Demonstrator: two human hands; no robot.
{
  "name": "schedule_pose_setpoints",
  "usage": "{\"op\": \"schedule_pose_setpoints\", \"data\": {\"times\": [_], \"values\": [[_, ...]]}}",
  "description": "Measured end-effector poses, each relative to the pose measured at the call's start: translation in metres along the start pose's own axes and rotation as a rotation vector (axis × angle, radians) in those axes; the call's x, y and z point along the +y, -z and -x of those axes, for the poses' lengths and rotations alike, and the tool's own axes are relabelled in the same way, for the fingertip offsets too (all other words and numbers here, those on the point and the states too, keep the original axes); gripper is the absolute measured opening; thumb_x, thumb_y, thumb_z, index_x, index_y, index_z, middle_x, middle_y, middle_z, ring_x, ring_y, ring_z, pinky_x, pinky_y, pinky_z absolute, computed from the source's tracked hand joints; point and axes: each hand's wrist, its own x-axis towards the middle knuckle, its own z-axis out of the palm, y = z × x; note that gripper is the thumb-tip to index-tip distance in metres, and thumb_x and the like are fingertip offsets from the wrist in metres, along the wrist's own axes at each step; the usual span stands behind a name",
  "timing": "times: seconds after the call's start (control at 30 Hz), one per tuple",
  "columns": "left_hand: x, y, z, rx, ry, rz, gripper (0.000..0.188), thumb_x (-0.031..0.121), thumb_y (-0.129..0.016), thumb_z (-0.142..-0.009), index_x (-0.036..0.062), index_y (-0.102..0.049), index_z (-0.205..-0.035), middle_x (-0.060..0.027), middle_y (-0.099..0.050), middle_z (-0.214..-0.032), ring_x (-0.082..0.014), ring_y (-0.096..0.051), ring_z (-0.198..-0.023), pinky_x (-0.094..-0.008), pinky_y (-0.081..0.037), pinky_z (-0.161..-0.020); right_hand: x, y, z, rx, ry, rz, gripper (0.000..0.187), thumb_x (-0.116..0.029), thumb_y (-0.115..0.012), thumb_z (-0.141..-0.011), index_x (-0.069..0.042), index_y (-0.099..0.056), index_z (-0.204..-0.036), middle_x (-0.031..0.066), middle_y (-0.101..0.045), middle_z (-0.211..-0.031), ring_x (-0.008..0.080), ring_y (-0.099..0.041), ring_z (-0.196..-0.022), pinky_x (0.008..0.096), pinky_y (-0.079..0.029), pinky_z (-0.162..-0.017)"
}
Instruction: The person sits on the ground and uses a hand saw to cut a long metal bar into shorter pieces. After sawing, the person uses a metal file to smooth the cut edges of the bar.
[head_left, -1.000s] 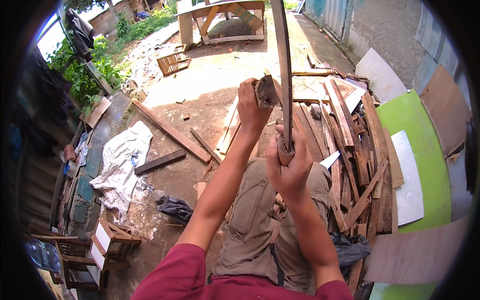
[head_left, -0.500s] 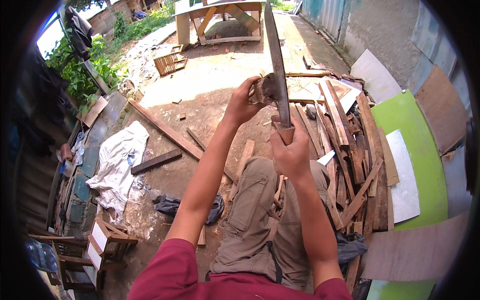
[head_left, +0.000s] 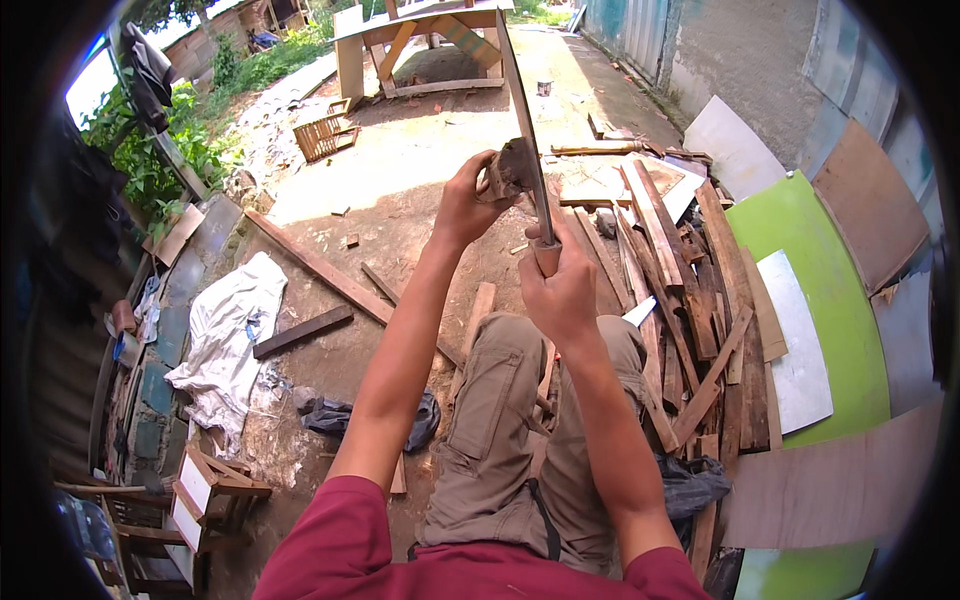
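My right hand point(head_left: 566, 296) is wrapped round the wooden handle of a machete point(head_left: 521, 100), whose long dark blade points up and away from me. My left hand point(head_left: 466, 205) grips a rough, dark brown block point(head_left: 510, 172), possibly wood or stone. That block sits against the left side of the blade, above the handle; whether they press together cannot be told. Both arms are stretched forward above my knees in brown trousers point(head_left: 490, 420).
A pile of wood offcuts point(head_left: 700, 300) lies at my right, beside a green panel point(head_left: 830, 290) and other sheets. To the left are a white cloth point(head_left: 230, 320), a long plank point(head_left: 325, 270) and a small wooden chair point(head_left: 200, 500). A wooden table point(head_left: 430, 25) stands at the far end.
The machete, the block and both hands have shifted slightly left in the picture, and the blade leans a little more to the left. The whole scene has also slid a little left.
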Motion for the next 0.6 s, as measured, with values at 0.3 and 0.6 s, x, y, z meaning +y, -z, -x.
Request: {"op": "schedule_pose_setpoints", "data": {"times": [0.3,0.6], "values": [[-0.013,-0.003,-0.001,0.023,-0.107,-0.036,0.073,0.012,-0.091,-0.074,0.0004,-0.054,-0.135,-0.0187,-0.064,-0.129,-0.0313,-0.066,-0.119,-0.0432,-0.062,-0.098,-0.055,0.017,0.007,0.119,0.235,-0.058,0.032,-0.005,-0.065,-0.088,0.003,-0.061,-0.118,0.0143,-0.067,-0.073,0.0198,-0.068,-0.063,0.036,-0.053,-0.06],[-0.007,-0.004,0.004,0.002,-0.019,0.019,0.071,0.01,-0.091,-0.073,0.0024,-0.057,-0.135,-0.0155,-0.065,-0.129,-0.0267,-0.067,-0.117,-0.042,-0.062,-0.097,-0.01,0.004,0.009,-0.057,-0.171,0.039,0.029,-0.006,-0.065,-0.086,0.002,-0.062,-0.114,0.0172,-0.067,-0.076,0.025,-0.071,-0.072,0.0404,-0.054,-0.072]]}}
